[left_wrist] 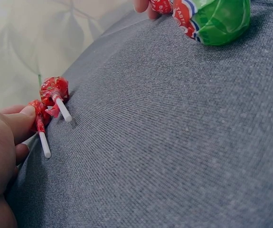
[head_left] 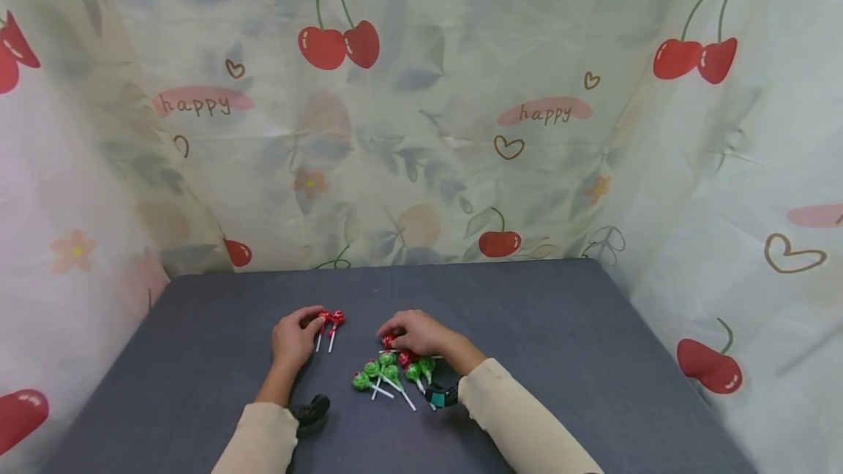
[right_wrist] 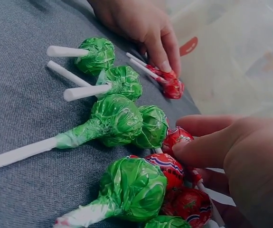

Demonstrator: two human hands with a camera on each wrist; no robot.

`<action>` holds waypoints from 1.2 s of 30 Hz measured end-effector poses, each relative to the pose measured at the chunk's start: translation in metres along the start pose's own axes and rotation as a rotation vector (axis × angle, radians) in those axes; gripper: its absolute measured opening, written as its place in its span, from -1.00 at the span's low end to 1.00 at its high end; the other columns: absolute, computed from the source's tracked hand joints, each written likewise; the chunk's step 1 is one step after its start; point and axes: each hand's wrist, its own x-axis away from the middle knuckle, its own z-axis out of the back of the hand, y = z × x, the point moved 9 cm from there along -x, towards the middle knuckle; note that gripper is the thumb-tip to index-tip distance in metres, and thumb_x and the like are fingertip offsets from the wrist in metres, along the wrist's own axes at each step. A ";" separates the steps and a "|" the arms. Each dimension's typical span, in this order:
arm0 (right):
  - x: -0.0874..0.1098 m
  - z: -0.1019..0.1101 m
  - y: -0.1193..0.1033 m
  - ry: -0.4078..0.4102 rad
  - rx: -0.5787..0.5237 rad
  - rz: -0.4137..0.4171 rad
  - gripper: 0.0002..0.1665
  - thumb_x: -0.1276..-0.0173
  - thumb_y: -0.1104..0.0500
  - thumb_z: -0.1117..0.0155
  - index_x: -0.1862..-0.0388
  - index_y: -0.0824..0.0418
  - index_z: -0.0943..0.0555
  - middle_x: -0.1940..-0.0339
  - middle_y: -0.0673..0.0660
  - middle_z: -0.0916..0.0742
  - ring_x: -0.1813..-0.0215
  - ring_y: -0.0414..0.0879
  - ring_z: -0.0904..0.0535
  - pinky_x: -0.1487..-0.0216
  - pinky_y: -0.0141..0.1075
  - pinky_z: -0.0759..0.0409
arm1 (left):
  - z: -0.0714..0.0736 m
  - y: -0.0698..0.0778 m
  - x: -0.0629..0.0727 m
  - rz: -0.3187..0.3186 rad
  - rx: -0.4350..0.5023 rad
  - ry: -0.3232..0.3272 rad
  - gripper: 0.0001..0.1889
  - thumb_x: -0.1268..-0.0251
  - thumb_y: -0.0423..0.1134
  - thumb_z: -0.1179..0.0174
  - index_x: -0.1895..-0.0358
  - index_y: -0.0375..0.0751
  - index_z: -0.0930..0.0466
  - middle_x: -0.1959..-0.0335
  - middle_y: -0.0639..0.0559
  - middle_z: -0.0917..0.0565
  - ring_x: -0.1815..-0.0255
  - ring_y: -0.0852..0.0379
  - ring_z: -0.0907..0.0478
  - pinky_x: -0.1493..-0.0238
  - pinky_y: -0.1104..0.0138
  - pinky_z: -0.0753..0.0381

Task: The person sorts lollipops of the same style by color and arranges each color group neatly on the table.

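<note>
Left hand [head_left: 293, 342]: pinching a red lollipop [left_wrist: 40, 122], stick [left_wrist: 45, 145] pointing nearward. Right hand [head_left: 423, 333]: pinching another red lollipop [head_left: 388, 341], lying rightward, beside green lollipops [head_left: 372, 369].

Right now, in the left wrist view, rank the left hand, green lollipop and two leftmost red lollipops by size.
1. Left hand
2. Green lollipop, cropped
3. Pinched red lollipop and neighbouring red lollipop: too alike to rank

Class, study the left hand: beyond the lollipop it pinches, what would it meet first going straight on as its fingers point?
Probably the other red lollipop, just past the left hand and beside the pinched red lollipop, though depth makes the exact line hard to judge.
</note>
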 end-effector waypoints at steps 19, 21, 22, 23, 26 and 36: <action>-0.003 0.002 -0.004 -0.003 0.081 -0.018 -0.70 -0.42 0.18 -0.24 -0.09 0.02 -0.69 0.05 -0.10 -0.67 -0.07 -0.18 -0.53 -0.15 -0.25 -0.44 | 0.000 -0.002 -0.001 0.011 0.004 -0.001 -0.72 -0.37 -0.20 -0.23 -0.08 -0.16 -0.67 0.00 -0.18 -0.67 0.02 -0.10 -0.54 -0.02 -0.02 -0.42; -0.004 0.005 -0.004 0.016 0.077 -0.019 -0.71 -0.41 0.17 -0.25 -0.08 0.02 -0.69 0.06 -0.10 -0.67 -0.05 -0.18 -0.53 -0.13 -0.26 -0.45 | 0.000 -0.002 -0.001 0.011 0.002 0.000 -0.72 -0.37 -0.19 -0.23 -0.08 -0.16 -0.67 0.00 -0.18 -0.67 0.01 -0.10 -0.54 -0.03 -0.02 -0.42; -0.005 0.006 -0.004 0.027 0.072 -0.020 -0.72 -0.41 0.17 -0.26 -0.07 0.03 -0.69 0.07 -0.09 -0.67 -0.04 -0.18 -0.54 -0.12 -0.26 -0.46 | 0.000 -0.002 -0.001 0.011 0.001 -0.001 -0.71 -0.37 -0.19 -0.23 -0.09 -0.16 -0.67 0.00 -0.18 -0.67 0.01 -0.10 -0.54 -0.03 -0.02 -0.41; -0.005 0.007 -0.003 0.038 0.068 -0.024 -0.72 -0.40 0.16 -0.27 -0.07 0.03 -0.69 0.08 -0.09 -0.68 -0.03 -0.18 -0.54 -0.11 -0.26 -0.46 | 0.000 -0.002 -0.001 0.011 0.002 0.000 -0.72 -0.37 -0.19 -0.23 -0.08 -0.16 -0.67 0.00 -0.18 -0.67 0.01 -0.10 -0.54 -0.04 -0.02 -0.41; -0.008 0.011 -0.002 0.070 0.057 -0.036 -0.71 -0.39 0.16 -0.28 -0.07 0.04 -0.69 0.06 -0.09 -0.68 -0.04 -0.18 -0.55 -0.10 -0.27 -0.47 | 0.000 -0.002 -0.001 0.008 0.002 -0.002 -0.72 -0.37 -0.19 -0.23 -0.08 -0.16 -0.67 0.00 -0.17 -0.67 0.02 -0.10 -0.54 -0.04 -0.02 -0.41; -0.015 0.031 -0.008 0.234 0.009 -0.012 -0.71 -0.31 0.24 -0.36 -0.01 0.20 -0.70 0.15 0.02 -0.70 0.12 -0.15 -0.57 0.05 -0.30 -0.52 | -0.002 -0.003 -0.001 0.008 -0.002 -0.001 -0.72 -0.36 -0.18 -0.24 -0.07 -0.14 -0.68 0.02 -0.15 -0.67 0.04 -0.09 -0.54 -0.01 0.00 -0.42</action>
